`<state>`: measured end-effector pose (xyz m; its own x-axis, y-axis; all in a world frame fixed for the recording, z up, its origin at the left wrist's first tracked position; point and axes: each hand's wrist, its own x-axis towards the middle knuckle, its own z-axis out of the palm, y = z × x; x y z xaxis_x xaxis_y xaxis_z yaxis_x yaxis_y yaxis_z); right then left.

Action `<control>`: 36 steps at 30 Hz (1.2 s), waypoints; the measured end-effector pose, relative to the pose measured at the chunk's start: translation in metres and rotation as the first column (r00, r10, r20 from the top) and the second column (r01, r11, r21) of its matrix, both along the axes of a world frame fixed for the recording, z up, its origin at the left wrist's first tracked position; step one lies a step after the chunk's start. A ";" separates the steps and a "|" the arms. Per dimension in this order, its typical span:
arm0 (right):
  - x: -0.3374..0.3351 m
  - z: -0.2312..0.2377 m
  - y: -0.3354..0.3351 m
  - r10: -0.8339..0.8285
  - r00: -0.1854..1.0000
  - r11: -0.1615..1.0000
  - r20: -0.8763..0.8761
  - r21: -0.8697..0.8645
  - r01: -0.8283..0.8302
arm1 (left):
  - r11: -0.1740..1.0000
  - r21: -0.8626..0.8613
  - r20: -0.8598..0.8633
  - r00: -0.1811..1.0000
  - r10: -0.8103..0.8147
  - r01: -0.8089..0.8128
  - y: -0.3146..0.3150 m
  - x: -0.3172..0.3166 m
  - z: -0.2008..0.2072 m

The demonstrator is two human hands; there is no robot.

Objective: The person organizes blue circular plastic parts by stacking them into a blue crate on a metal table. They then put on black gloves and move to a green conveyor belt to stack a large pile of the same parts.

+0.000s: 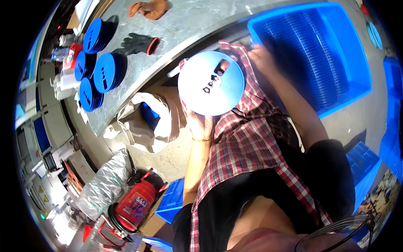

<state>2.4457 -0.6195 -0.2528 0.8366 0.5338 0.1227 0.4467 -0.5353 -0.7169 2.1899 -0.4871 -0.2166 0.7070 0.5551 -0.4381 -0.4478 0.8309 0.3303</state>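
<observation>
A round, light-blue plastic disc [201,88] with a cluster of small cut-outs and a larger slot faces up in front of my plaid apron. My left hand [199,124] grips it at its near edge, most of the fingers hidden underneath. Skin shows through the slot. My right hand [262,60] is at the left wall of a big blue bin [357,54], its fingers blurred and partly turned away, so what they do is unclear. Inside the bin, many thin blue discs [317,59] stand on edge in long, tight rows.
On the grey metal table [138,71] are several stacks of blue discs [105,72], a black glove [140,44] and an orange-brown glove [150,9]. Below its edge sits an open whitish sack [157,140]. A red fire extinguisher [135,205] and blue crates [172,201] stand at the lower left.
</observation>
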 end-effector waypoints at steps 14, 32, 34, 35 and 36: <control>-0.041 0.153 0.041 0.674 0.629 0.688 0.387 -0.019 -0.726 | 0.940 0.265 -0.425 0.901 -0.086 0.215 0.030 -0.130 -0.090; 0.139 0.031 0.113 0.444 0.794 0.871 0.415 -0.409 -0.273 | 0.674 -0.416 -0.842 0.022 -0.539 0.610 -0.067 -0.137 -0.223; 0.141 0.031 0.114 0.469 0.765 0.873 0.442 -0.361 -0.327 | 0.688 -0.371 -0.861 0.047 -0.506 0.624 -0.048 -0.116 -0.218; 0.141 0.031 0.116 0.474 0.754 0.872 0.454 -0.361 -0.331 | 0.685 -0.342 -0.872 0.055 -0.487 0.643 -0.037 -0.105 -0.214; 0.141 0.031 0.117 0.476 0.736 0.876 0.481 -0.334 -0.348 | 0.680 -0.312 -0.882 0.064 -0.467 0.663 -0.024 -0.095 -0.209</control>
<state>2.5863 -0.5030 -0.2218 0.3590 0.8752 0.3241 0.9312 -0.3126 -0.1873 2.0948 -0.5111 -0.4259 0.0865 0.2946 -0.9517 0.7687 0.5879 0.2519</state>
